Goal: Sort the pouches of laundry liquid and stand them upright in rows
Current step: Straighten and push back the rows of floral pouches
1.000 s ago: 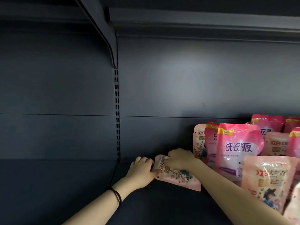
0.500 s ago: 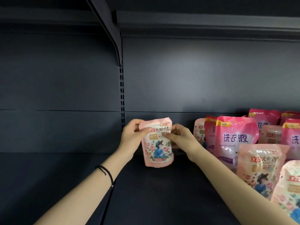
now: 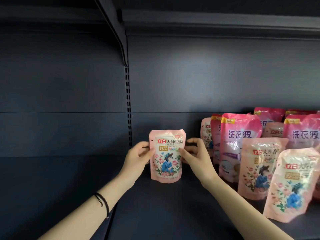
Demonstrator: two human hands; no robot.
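Note:
A pale pink floral pouch (image 3: 166, 157) stands upright on the dark shelf (image 3: 155, 213), near the back wall. My left hand (image 3: 138, 159) pinches its left edge and my right hand (image 3: 194, 155) pinches its right edge, thumbs on the front. To the right stand more pouches: two pale pink floral ones in front (image 3: 259, 168) (image 3: 292, 185), and darker pink ones (image 3: 239, 144) (image 3: 302, 130) behind them, mixed together with further pouches partly hidden at the back.
A slotted upright post (image 3: 128, 108) runs down the back wall behind the held pouch. An upper shelf bracket (image 3: 114, 26) slants overhead. The shelf to the left of the post (image 3: 52, 187) is bare and dark.
The pouch lay flat on the shelf a second ago. Both hands lifted it upright, and now its bottom sits lower, at the shelf surface.

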